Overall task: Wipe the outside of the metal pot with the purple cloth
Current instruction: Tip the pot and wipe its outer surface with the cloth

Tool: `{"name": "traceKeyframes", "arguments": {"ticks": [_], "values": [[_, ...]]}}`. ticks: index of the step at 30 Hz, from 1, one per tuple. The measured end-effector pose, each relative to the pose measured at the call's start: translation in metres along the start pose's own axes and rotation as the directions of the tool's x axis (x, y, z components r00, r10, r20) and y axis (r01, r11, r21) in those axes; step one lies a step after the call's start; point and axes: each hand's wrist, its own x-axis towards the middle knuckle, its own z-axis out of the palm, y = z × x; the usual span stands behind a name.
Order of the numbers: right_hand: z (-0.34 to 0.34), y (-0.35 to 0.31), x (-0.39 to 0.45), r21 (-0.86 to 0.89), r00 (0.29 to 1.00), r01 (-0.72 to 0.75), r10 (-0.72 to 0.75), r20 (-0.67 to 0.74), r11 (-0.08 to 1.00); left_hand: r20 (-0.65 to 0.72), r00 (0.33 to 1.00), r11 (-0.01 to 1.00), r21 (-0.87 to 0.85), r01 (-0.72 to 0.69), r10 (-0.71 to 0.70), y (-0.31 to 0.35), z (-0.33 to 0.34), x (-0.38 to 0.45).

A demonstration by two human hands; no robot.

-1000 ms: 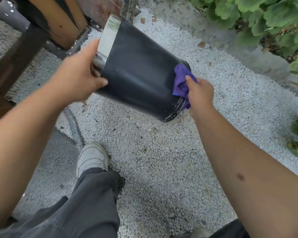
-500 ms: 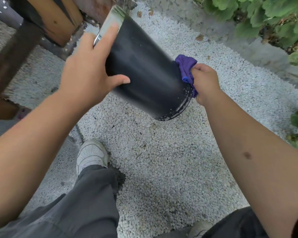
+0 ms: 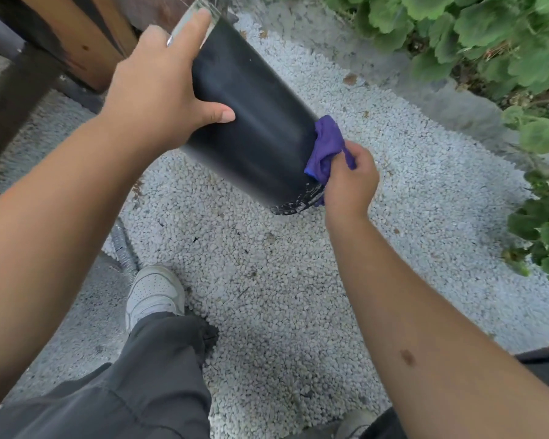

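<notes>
A tall metal pot (image 3: 254, 128) with a blackened outside and a shiny rim is held in the air, tilted so its base points down to the right. My left hand (image 3: 159, 90) grips its upper wall near the rim, thumb across the front and fingers over the rim. My right hand (image 3: 349, 182) holds a bunched purple cloth (image 3: 325, 147) pressed against the pot's lower right side, by the scuffed base edge. The pot's far side and its inside are hidden.
White gravel (image 3: 298, 280) covers the ground. My left leg in grey trousers with a white shoe (image 3: 154, 293) stands below the pot. A grey corrugated hose (image 3: 124, 251) lies left. Wooden posts (image 3: 76, 36) stand at the upper left, green plants (image 3: 488, 36) behind a concrete edge at right.
My left hand shifted from the rim's side onto the pot's front wall and turned the pot. My right hand moved the purple cloth down along the pot's lower right side.
</notes>
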Motion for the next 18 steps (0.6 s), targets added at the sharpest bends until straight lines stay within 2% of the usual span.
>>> {"name": "traceKeyframes", "arguments": {"ticks": [5, 7, 10, 12, 16, 18], "values": [[-0.003, 0.020, -0.033, 0.087, 0.995, -0.055, 0.061, -0.076, 0.995, 0.022, 0.997, 0.995, 0.061, -0.081, 0.079, 0.019, -0.005, 0.013], [-0.005, 0.021, -0.028, 0.077, 0.995, -0.056, 0.062, -0.079, 0.995, -0.022, 0.995, 0.995, 0.030, -0.098, 0.098, 0.026, -0.003, 0.015], [-0.009, 0.017, -0.010, 0.103, 0.992, -0.087, 0.095, -0.078, 0.991, -0.160, 0.977, 0.968, -0.183, -0.169, 0.140, 0.023, 0.005, 0.012], [-0.014, 0.013, 0.003, 0.102, 0.989, -0.088, 0.099, -0.108, 0.991, -0.195, 0.973, 0.941, -0.291, -0.174, 0.120, 0.008, 0.010, 0.005], [-0.017, 0.005, 0.026, 0.088, 0.991, -0.068, 0.078, -0.106, 0.994, -0.061, 0.994, 0.971, -0.213, -0.104, 0.093, -0.012, 0.028, -0.009], [-0.016, -0.002, 0.033, 0.048, 0.993, -0.083, 0.086, -0.076, 0.995, -0.053, 0.995, 0.968, -0.231, -0.093, 0.083, -0.011, 0.027, -0.005]]}}
